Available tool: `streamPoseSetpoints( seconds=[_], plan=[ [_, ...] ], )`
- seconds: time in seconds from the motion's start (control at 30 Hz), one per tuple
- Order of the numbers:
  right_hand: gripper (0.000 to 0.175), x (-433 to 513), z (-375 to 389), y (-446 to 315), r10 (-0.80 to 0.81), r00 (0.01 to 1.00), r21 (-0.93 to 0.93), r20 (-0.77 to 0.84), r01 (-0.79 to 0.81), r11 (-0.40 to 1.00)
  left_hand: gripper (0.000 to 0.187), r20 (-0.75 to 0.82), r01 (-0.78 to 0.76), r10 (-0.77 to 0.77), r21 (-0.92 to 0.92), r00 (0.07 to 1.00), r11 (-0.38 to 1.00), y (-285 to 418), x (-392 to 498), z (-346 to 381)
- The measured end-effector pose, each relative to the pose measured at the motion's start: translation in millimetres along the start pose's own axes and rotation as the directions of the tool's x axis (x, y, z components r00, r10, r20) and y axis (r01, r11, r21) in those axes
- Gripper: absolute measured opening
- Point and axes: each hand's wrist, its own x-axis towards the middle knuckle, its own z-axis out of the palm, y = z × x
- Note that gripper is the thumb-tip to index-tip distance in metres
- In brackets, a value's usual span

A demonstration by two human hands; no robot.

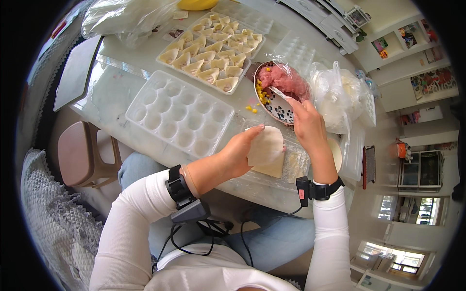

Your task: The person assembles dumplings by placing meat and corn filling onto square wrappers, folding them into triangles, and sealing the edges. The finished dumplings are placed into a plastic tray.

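My left hand (242,149) holds a thin, pale dough wrapper (267,145) with the thumb on top. Below it a stack of wrappers (271,166) lies on the table. My right hand (307,120) grips a light-coloured utensil (279,93), whose tip reaches into a flower-patterned bowl (278,113). Pink minced meat (285,80) fills the far side of the bowl, and yellow corn kernels (261,92) lie along its left side. To the left is a plastic tray with round hollows (178,113). Beyond it, another tray (160,60) carries rows of folded wontons (204,57).
Clear plastic bags stand at the right (336,98) and far left (123,18) of the marble-look table (116,91). A few corn kernels (251,108) lie beside the bowl. A brown plastic stool (74,154) stands left of my knee. Cables (189,251) hang from my wrist devices.
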Motion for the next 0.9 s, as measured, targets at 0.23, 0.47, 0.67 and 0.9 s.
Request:
streamPoseSetpoints(
  seconds=[0.23,0.47,0.67,0.9],
  plan=[
    [0.037,4.6,-2.4,7.0,-0.068,0.994,-0.137,0.083,0.079,0.987,0.043,-0.048,-0.014,0.016,0.038,0.999,0.999,2.7,-3.0,4.3],
    [0.032,-12.6,-30.0,24.3,0.034,0.983,-0.065,0.181,-0.022,0.998,0.046,-0.005,-0.026,0.026,0.016,1.0,1.0,4.9,2.4,-1.5],
    [0.027,-26.7,-37.3,48.2,0.131,0.978,0.319,0.161,-0.177,0.931,0.045,-0.043,-0.083,0.084,0.009,0.996,0.996,6.1,9.0,-2.2],
    [0.026,-29.4,-50.9,55.9,0.317,0.931,0.186,0.179,-0.348,0.919,0.044,-0.044,-0.087,0.087,-0.004,0.995,0.996,5.3,11.9,-5.2]
  ],
)
